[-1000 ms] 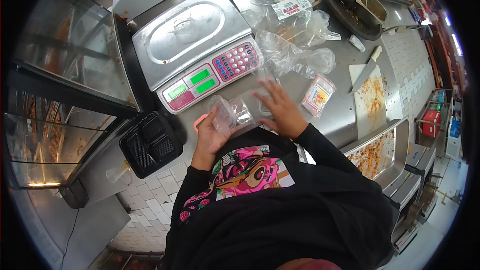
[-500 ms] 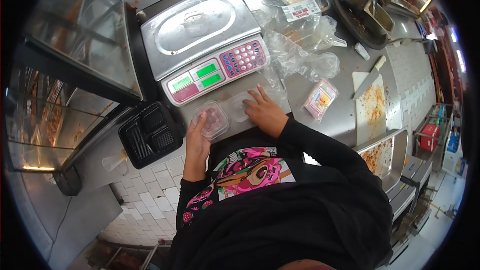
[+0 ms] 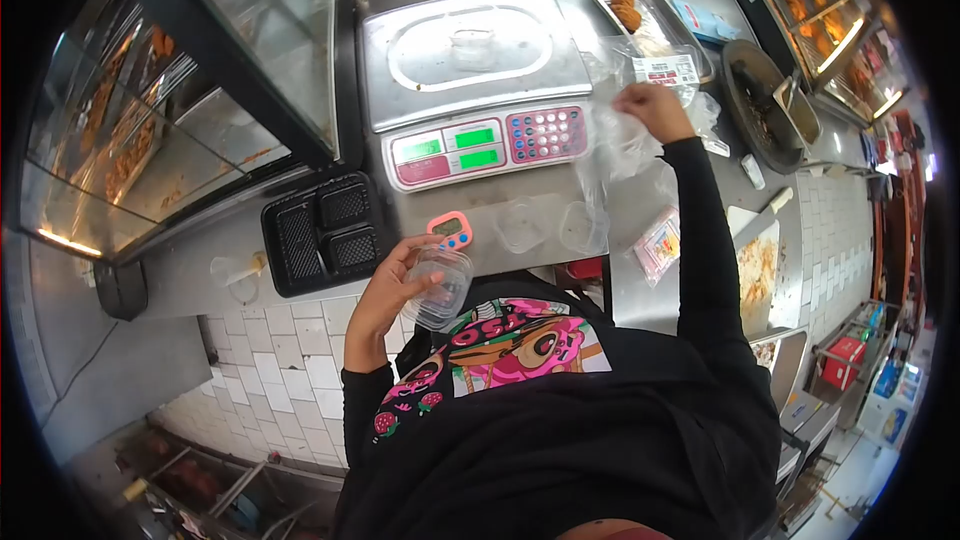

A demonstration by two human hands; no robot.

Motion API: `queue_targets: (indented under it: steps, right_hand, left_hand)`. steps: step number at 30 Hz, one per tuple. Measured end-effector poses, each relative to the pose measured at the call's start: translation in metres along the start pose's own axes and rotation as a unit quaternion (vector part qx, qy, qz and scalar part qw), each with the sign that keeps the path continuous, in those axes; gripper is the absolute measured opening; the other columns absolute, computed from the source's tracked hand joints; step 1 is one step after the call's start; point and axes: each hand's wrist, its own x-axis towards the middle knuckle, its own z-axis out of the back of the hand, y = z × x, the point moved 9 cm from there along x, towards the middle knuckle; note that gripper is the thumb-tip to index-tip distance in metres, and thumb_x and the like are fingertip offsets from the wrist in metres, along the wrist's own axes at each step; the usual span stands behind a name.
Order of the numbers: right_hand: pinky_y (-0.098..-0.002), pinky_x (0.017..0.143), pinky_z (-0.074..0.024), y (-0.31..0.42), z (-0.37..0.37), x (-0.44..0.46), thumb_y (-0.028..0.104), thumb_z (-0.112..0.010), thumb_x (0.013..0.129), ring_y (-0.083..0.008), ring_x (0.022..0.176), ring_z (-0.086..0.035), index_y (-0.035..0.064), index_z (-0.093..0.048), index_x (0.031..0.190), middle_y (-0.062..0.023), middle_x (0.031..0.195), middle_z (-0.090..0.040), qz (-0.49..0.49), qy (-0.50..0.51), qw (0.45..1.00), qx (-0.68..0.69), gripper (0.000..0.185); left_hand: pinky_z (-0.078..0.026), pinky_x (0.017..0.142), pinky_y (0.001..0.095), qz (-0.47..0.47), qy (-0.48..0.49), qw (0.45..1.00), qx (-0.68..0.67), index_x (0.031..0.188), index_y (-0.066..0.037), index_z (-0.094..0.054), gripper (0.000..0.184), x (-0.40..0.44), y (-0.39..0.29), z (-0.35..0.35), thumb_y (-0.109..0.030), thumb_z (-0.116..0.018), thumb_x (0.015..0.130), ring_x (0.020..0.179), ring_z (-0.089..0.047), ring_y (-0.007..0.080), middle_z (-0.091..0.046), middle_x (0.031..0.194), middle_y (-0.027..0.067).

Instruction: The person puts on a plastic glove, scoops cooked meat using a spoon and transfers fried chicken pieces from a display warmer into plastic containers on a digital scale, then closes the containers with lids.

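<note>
My left hand (image 3: 382, 302) is closed around a clear plastic container (image 3: 441, 288), held tilted over the counter's front edge. Just beyond its fingers lies a pinkish-orange digital timer (image 3: 450, 231). To the right, two clear plastic pieces (image 3: 522, 225), like small containers or lids, rest on the counter. My right hand (image 3: 657, 112) is stretched out over the crumpled clear plastic bags (image 3: 632, 145) right of the scale. Its fingers are drawn together at the bags; what is between them is too small to make out.
A scale (image 3: 470, 60) with green displays stands in front of me. A black compartment tray (image 3: 325, 235) lies at left beside a glass display case (image 3: 250, 40). At right are a pink packet (image 3: 657, 245), a knife (image 3: 768, 215) on a stained board, and a metal tray (image 3: 655, 20) holding fried food.
My right hand has moved from the counter before the scale up to the plastic bags. My left hand has drawn the container closer to me, uncovering the timer. The view has shifted.
</note>
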Motion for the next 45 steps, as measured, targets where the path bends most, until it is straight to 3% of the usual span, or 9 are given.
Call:
queue_targets:
  steps: [6, 9, 12, 18, 23, 34, 37, 39, 45]
  right_hand:
    - [-0.0300, 0.062, -0.0463, 0.134, 0.066, -0.040, 0.022, -0.073, 0.080, -0.0195, 0.066, -0.062, 0.0025, -0.067, 0.086, -0.0097, 0.076, -0.066, 0.096, -0.190, 0.977, -0.020, 0.022]
    - [-0.0303, 0.062, -0.0458, 0.183, 0.059, -0.053, 0.017, -0.074, 0.078, -0.0190, 0.067, -0.060, 0.0045, -0.068, 0.088, -0.0084, 0.074, -0.063, 0.153, -0.215, 0.964, 0.016, 0.017]
    - [-0.0303, 0.062, -0.0449, 0.234, 0.026, -0.064, 0.009, -0.074, 0.074, -0.0196, 0.071, -0.058, 0.0074, -0.067, 0.085, -0.0062, 0.073, -0.060, 0.224, -0.148, 0.962, 0.042, 0.014]
    - [-0.0329, 0.064, -0.0469, 0.330, -0.078, -0.086, 0.009, -0.070, 0.074, -0.0224, 0.075, -0.058, 0.0109, -0.064, 0.081, -0.0033, 0.076, -0.059, 0.393, 0.087, 0.915, 0.005, 0.009]
    - [-0.0332, 0.065, -0.0486, 0.408, -0.105, -0.090, 0.016, -0.069, 0.075, -0.0202, 0.081, -0.057, 0.0115, -0.063, 0.084, -0.0009, 0.077, -0.057, 0.482, 0.117, 0.867, -0.036, 0.011]
    - [-0.0310, 0.064, -0.0490, 0.565, -0.216, -0.091, 0.019, -0.068, 0.077, -0.0190, 0.082, -0.053, 0.0101, -0.057, 0.081, -0.0010, 0.074, -0.050, 0.560, 0.170, 0.809, -0.050, 0.015]
    - [-0.0324, 0.068, -0.0492, 0.596, -0.231, -0.088, 0.017, -0.069, 0.076, -0.0193, 0.085, -0.054, 0.0102, -0.059, 0.086, -0.0009, 0.077, -0.052, 0.558, 0.125, 0.821, -0.003, 0.016]
    - [-0.0332, 0.069, -0.0483, 0.615, -0.230, -0.089, 0.015, -0.070, 0.075, -0.0205, 0.085, -0.054, 0.0097, -0.061, 0.089, -0.0014, 0.080, -0.054, 0.561, 0.035, 0.827, 0.006, 0.017]
    - [-0.0335, 0.064, -0.0438, 0.618, -0.216, -0.111, 0.009, -0.073, 0.076, -0.0237, 0.073, -0.057, 0.0079, -0.063, 0.089, -0.0052, 0.083, -0.059, 0.499, -0.107, 0.858, 0.053, 0.017]
  left_hand:
    - [-0.048, 0.089, 0.0268, -0.017, 0.080, 0.996, 0.042, 0.116, -0.004, -0.051, 0.028, -0.010, -0.008, -0.005, -0.010, -0.061, 0.091, 0.109, -0.055, 0.0144, -0.060, 0.115, 0.0079]
    - [-0.052, 0.072, 0.0260, -0.042, 0.038, 0.997, 0.047, 0.102, -0.004, -0.052, 0.017, -0.003, -0.010, -0.009, -0.019, -0.057, 0.095, 0.090, -0.060, 0.0131, -0.061, 0.103, 0.0080]
    - [-0.041, 0.050, 0.0252, -0.053, -0.147, 0.974, 0.165, 0.084, -0.002, -0.057, 0.026, -0.002, -0.014, 0.005, -0.026, -0.059, 0.095, 0.055, -0.052, 0.0081, -0.057, 0.068, 0.0027]
    - [-0.044, 0.050, 0.0245, -0.297, -0.281, 0.855, 0.319, 0.094, -0.006, -0.062, 0.018, -0.053, -0.129, 0.005, -0.024, -0.064, 0.090, 0.057, -0.055, 0.0111, -0.062, 0.078, 0.0001]
    - [-0.050, 0.056, 0.0311, -0.291, -0.209, 0.759, 0.543, 0.103, -0.013, -0.065, 0.024, -0.089, -0.152, 0.038, -0.025, -0.069, 0.083, 0.071, -0.065, 0.0223, -0.067, 0.093, -0.0010]
    - [-0.047, 0.052, 0.0341, -0.219, -0.286, 0.758, 0.544, 0.092, -0.012, -0.065, 0.011, -0.192, -0.164, 0.184, -0.021, -0.067, 0.085, 0.059, -0.063, 0.0255, -0.064, 0.071, 0.0077]
    - [-0.045, 0.047, 0.0330, -0.202, -0.244, 0.810, 0.493, 0.085, -0.007, -0.062, 0.015, -0.204, -0.160, 0.224, -0.021, -0.066, 0.086, 0.054, -0.061, 0.0215, -0.066, 0.073, 0.0051]
    - [-0.041, 0.043, 0.0249, -0.131, -0.215, 0.936, 0.247, 0.083, -0.004, -0.061, 0.013, -0.204, -0.138, 0.255, -0.015, -0.069, 0.086, 0.052, -0.058, 0.0083, -0.067, 0.071, 0.0022]
    - [-0.040, 0.044, 0.0189, -0.163, -0.149, 0.974, 0.054, 0.080, -0.001, -0.062, 0.011, -0.207, -0.141, 0.281, -0.006, -0.066, 0.088, 0.055, -0.054, 0.0023, -0.066, 0.075, 0.0019]
